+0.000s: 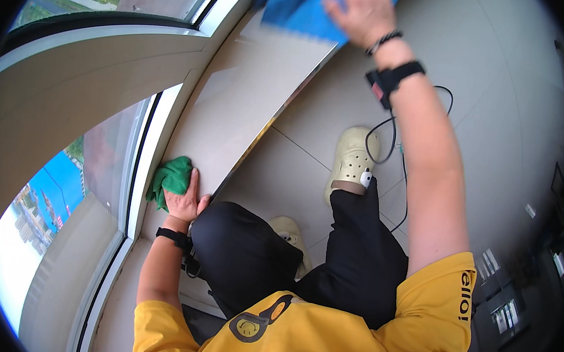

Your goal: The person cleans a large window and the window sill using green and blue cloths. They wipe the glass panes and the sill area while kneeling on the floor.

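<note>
A glossy light window sill point(248, 90) runs diagonally beside the window frame. My left hand point(183, 199) rests on its near part, gripping a bunched green cloth point(173, 176) against the foot of the white frame. At the top of the view my right hand point(364, 12) reaches out over a blue cloth point(298, 10), which lies spread across the sill's far part and its edge. The right palm presses on this cloth with the thumb apart; the hand is slightly blurred. Black straps circle both wrists.
White-framed window panes point(111, 164) stand on the left. A black cable point(404, 184) hangs from the right wrist device past a cream clog point(354, 156) on the tiled floor point(482, 116). Dark objects, blurred, line the far right.
</note>
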`<state>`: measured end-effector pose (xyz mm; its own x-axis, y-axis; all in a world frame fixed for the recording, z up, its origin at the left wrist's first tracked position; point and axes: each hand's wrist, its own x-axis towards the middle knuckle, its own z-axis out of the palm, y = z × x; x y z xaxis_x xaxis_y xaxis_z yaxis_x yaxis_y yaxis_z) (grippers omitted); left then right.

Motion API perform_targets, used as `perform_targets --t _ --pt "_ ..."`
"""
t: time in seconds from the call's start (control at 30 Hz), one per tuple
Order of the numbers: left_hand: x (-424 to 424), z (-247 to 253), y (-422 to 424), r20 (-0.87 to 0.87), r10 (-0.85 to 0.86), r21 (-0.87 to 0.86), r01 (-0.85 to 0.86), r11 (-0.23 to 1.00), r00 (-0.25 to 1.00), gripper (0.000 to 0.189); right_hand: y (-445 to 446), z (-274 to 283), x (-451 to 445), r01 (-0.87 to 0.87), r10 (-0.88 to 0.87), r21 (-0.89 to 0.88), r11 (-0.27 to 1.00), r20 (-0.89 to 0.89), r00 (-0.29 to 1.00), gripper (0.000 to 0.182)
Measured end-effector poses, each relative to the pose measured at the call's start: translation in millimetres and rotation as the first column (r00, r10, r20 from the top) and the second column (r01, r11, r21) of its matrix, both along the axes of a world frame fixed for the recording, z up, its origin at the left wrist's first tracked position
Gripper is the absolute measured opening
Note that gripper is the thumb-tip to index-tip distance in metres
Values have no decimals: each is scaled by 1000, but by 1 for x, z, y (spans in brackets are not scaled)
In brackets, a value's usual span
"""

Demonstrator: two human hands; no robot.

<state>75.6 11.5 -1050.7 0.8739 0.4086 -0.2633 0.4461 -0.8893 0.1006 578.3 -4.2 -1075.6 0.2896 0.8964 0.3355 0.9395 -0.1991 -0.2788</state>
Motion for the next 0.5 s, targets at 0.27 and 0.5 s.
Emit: perform_targets --t 0.27,0.5 --pt "-2 -1 -1 7 -5 6 4 1000 1000 66 -8 -6 -94 34 -32 -25 999 52 998 34" --pt "-12 -8 -4 -70 -1 41 4 999 998 69 -31 -9 -134 -493 500 83 866 -165 850 40"
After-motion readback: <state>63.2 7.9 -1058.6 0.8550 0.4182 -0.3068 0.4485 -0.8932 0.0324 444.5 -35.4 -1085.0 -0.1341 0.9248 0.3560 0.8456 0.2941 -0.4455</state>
